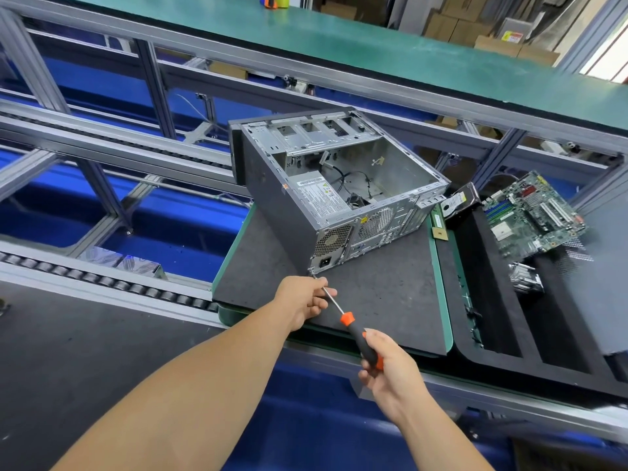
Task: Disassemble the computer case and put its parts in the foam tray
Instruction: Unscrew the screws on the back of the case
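Head view: computer case (339, 185) on dark mat (384, 294), conveyor rails (102, 280) beside.

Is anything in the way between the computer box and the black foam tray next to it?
Nothing visible blocks it. The computer case sits on a dark mat, and the foam tray lies right beside it. The tray already holds a motherboard and a heatsink, but its near slots look free.

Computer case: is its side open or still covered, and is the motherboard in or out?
Open: the computer case shows its bare interior with loose cables. The motherboard is out, lying in the foam tray.
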